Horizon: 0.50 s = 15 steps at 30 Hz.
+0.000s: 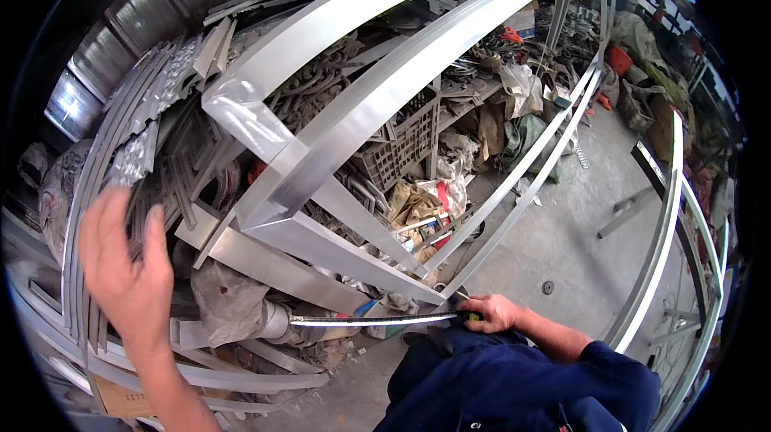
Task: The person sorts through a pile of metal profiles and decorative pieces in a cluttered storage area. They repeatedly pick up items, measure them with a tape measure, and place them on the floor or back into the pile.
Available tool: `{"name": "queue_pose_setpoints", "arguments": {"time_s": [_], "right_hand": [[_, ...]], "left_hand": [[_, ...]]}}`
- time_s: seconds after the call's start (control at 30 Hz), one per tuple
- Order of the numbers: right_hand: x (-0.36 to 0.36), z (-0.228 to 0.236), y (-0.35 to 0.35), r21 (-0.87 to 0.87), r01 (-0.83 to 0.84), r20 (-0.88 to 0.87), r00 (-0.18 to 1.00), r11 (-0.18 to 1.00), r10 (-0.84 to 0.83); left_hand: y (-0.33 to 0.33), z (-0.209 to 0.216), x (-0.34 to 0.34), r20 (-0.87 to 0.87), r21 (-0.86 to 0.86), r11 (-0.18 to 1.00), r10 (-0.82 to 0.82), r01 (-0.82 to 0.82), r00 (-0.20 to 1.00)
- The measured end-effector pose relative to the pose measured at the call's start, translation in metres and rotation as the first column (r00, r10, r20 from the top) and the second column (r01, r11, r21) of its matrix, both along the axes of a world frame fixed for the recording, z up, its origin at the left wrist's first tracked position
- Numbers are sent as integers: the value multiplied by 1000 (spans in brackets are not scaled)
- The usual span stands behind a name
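Note:
My right hand (491,313) is closed around a small yellow-and-black tape measure (474,319) in front of my navy shirt. From it a long narrow tape blade (373,320) runs out to the left, ending near a grey bag (229,302). On the left, my left hand (124,271) is raised with thumb and fingers apart, holding nothing that I can see. Its fingertips appear close to a stack of long metal strips (120,123). Between and beyond my hands stands a large welded frame of shiny square metal tube (329,135), one corner pointing toward me.
Behind the frame lie a dark plastic crate (401,143), scrap metal and bags. More metal framing (671,215) stands at the right on the grey concrete floor (562,231). Curved metal lengths (241,380) and a cardboard box (120,400) lie at the lower left.

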State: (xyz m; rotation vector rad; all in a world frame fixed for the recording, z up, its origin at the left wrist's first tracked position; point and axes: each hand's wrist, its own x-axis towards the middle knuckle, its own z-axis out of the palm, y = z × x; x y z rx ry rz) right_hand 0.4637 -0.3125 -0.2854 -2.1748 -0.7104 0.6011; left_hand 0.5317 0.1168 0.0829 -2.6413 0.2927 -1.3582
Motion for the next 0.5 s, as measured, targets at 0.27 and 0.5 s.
{"name": "queue_pose_setpoints", "arguments": {"time_s": [0.27,0.5], "right_hand": [[-2,-9,-27,43,125,73,989,991,-128],[-10,-36,-61,-19,271,31,962,962,-271]], "left_hand": [[-5,21,144,-110,495,862,-59,106,992],[13,64,180,-247,548,807,-96,220,964]]}}
